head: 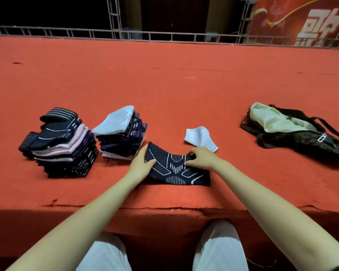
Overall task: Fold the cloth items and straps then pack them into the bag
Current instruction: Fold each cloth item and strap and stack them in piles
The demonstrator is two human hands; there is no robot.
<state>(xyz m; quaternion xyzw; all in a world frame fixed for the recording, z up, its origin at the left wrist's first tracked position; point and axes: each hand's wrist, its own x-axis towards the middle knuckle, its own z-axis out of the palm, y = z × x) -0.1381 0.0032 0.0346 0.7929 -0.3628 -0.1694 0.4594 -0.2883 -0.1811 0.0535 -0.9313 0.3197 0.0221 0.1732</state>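
Observation:
A dark navy cloth piece with white line patterns (176,169) lies flat on the red surface in front of me. My left hand (140,164) grips its left end, thumb on top. My right hand (201,158) pinches its upper right part. A single white cloth piece (200,138) lies just beyond my right hand. Two stacks of folded cloth items stand to the left: a far-left stack (61,143) with navy and pink pieces, and a second stack (121,133) topped by a white piece. A dark bag (301,133) with pale lining lies open at the right.
The red carpeted platform (164,85) stretches far ahead to a metal railing (164,35). Its front edge runs just above my knees. A red banner (311,22) hangs at the back right. The bag's straps (329,126) sprawl around it.

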